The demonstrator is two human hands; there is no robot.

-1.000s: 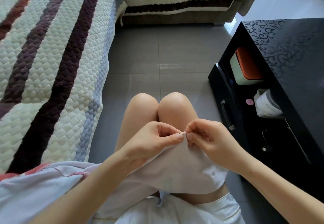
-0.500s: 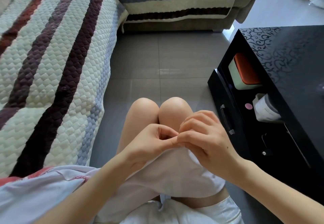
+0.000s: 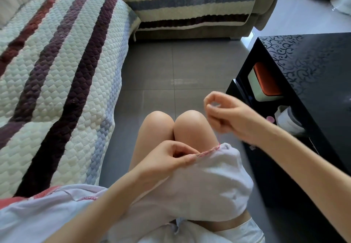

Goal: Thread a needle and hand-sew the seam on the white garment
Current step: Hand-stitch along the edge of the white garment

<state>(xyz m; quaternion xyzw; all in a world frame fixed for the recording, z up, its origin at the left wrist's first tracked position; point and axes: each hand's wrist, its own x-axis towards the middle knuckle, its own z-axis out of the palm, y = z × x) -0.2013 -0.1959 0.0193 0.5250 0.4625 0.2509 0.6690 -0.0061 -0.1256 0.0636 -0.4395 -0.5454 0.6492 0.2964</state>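
Note:
The white garment (image 3: 209, 185) lies draped over my lap and thighs. Its top edge carries a pink stitched seam (image 3: 208, 151). My left hand (image 3: 167, 159) pinches that seam edge between thumb and fingers. My right hand (image 3: 228, 115) is raised above and to the right of the seam, over my right knee, with thumb and forefinger pinched together. The needle and thread are too thin and blurred to make out there.
A quilted striped sofa cover (image 3: 57, 81) fills the left and the back. A glossy black table (image 3: 313, 83) stands at the right; its open shelf holds an orange-lidded box (image 3: 266, 83) and a white roll (image 3: 288, 121). Grey tiled floor (image 3: 171, 71) lies ahead of my knees.
My right hand has left the seam and risen up and to the right. My left hand keeps its pinch on the garment's edge. The seam's pink stitching now shows.

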